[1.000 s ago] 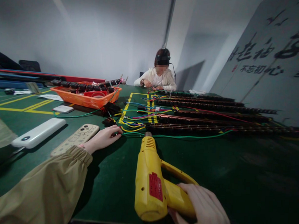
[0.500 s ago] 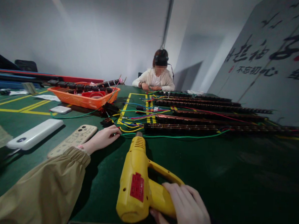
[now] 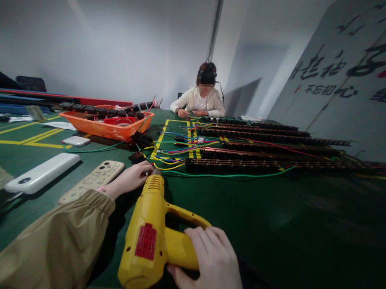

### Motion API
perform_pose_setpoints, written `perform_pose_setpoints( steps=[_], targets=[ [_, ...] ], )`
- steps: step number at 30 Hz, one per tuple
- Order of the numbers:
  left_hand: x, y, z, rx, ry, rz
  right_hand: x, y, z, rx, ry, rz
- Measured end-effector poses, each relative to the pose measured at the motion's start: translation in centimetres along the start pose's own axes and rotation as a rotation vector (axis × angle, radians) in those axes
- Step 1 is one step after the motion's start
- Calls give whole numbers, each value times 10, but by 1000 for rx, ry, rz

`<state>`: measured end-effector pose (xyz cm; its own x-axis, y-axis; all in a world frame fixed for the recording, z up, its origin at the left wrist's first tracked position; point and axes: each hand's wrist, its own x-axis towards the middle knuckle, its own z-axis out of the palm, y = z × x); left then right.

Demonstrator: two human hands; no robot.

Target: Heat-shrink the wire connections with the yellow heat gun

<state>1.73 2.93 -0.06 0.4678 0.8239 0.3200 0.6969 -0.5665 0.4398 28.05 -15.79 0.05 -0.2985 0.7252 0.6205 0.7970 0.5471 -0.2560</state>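
Observation:
My right hand [image 3: 211, 257] is wrapped around the handle of a yellow heat gun [image 3: 146, 219] with a red label on its body. The metal nozzle points away from me and sits right beside the fingertips of my left hand [image 3: 133, 176]. Those fingers are pinched together at the end of a thin wire [image 3: 166, 166]; the exact grip is partly hidden by the nozzle. Long black strips [image 3: 243, 165] with copper-coloured lines lie to the right, and coloured leads come out of their left ends. A green wire [image 3: 226, 176] runs along the nearest strip.
Left of my forearm lie a patterned phone [image 3: 94, 180], a white power bank [image 3: 44, 173] and a small white box [image 3: 76, 141]. An orange basket [image 3: 116, 131] holding black parts stands behind them. Across the green table [image 3: 288, 235] sits another person [image 3: 200, 99] with hands on the table.
My right hand has carried the heat gun to the left, bringing its nozzle up to my left fingertips. The left hand stays almost in place.

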Motion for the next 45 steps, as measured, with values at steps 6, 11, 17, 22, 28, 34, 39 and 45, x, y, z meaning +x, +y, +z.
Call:
perform_pose_setpoints(
  steps=[6, 11, 17, 22, 28, 34, 39, 45],
  targets=[
    [-1, 0, -1, 19, -40, -3, 3, 1, -2, 61, -25, 45],
    [-3, -2, -1, 23, -23, 0, 6, 3, -9, 93, -47, 40],
    [-4, 0, -1, 37, -16, 19, 6, 12, -23, 99, -56, 89],
    [-3, 4, -2, 49, -7, 36, -1, 28, -33, 64, 21, 77],
    [-1, 5, 3, 104, 56, -108, -14, 36, -25, 8, 71, 56],
    [4, 11, 15, 187, 199, -76, -16, 32, -21, -39, 129, -40],
    [9, 17, 18, 289, 181, -15, -14, 26, -23, -80, 132, -88],
    [9, 16, 16, 322, 137, -27, -13, 21, -14, -91, 137, -47]
  ],
)
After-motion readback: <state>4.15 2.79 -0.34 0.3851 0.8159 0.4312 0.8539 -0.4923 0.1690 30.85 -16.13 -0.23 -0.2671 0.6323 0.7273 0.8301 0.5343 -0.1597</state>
